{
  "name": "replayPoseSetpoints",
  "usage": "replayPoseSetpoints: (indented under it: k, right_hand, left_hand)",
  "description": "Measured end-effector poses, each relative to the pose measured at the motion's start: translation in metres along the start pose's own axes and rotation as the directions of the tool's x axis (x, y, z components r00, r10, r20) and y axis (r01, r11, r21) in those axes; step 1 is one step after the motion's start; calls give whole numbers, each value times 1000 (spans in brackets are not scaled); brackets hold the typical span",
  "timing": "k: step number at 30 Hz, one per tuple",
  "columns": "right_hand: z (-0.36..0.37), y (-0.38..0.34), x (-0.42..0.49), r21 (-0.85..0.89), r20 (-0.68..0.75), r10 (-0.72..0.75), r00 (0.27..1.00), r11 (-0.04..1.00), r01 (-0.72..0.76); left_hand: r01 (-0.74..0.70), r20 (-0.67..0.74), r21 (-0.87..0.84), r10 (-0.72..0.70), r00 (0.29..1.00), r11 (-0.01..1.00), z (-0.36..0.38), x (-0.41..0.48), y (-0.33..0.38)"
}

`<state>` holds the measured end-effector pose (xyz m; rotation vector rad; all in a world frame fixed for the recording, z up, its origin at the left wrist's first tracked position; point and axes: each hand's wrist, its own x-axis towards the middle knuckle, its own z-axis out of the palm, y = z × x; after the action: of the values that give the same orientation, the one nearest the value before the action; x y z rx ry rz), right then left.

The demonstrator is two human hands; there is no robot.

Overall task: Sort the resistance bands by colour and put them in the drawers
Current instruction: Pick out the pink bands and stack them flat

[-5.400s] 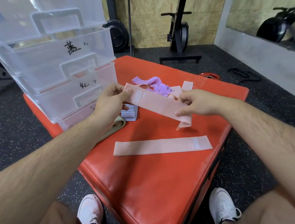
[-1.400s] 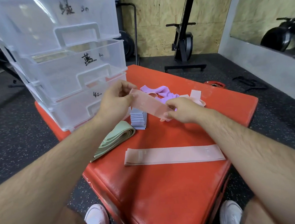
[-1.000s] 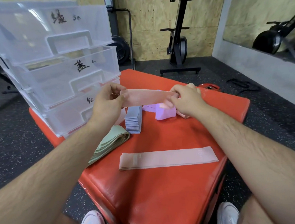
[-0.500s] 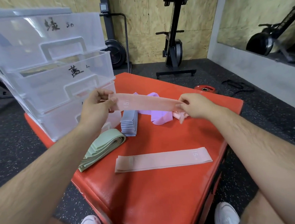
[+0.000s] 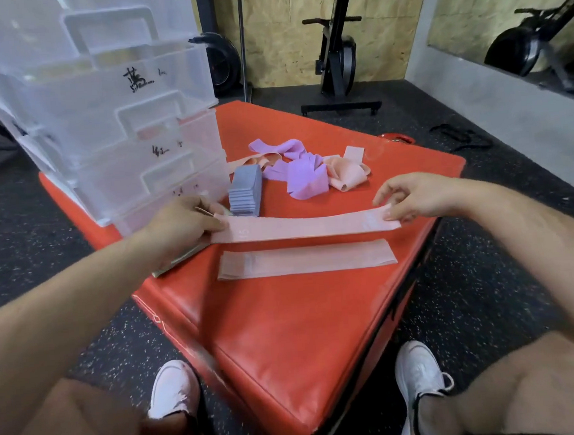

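Pink resistance band (image 5: 305,226) lowered beside flat pink band (image 5: 306,258)
Ends are pinched by left hand (image 5: 183,222) and right hand (image 5: 417,195); pinks are being grouped.

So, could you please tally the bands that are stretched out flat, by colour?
Pink: 2, the held pink band between the left hand and right hand, and the flat pink band on the mat.
Purple: 0, the purple bands are tangled.
Blue: 0, the blue stack is folded.
Total: 2.

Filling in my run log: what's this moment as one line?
held: pink band, stretched flat | left hand: grips its left end | right hand: pinches its right end | on mat: second pink band, flat, alongside
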<state>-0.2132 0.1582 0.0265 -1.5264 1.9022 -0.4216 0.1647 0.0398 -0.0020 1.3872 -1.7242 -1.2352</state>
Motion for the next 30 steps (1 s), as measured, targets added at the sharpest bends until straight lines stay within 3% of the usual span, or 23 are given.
replayPoseSetpoints:
  k: [3, 8, 22, 27, 30]
  right_hand:
    - [19, 6, -7, -64, 51, 23, 998, 998, -20]
    - [46, 12, -12, -190, 4, 18, 1000, 982, -17]
    - [55, 13, -9, -290, -36, 53, 998, 955, -61]
    - [53, 14, -5, -373, -11, 34, 999, 927, -35]
    - [51, 13, -3, -427, -4, 26, 1000, 904, -25]
  left_hand:
    - [-11, -1, 164, 11, 1000, 986, 5, -9, -24]
    - [-82, -14, 325, 91, 996, 942, 7, -14, -46]
    - [-159, 55, 475, 151, 987, 865, 14, -9, -56]
    - [-314, 174, 647, 266, 948, 695, 16, -9, -54]
    - [-302, 193, 701, 236, 952, 646, 17, -8, -50]
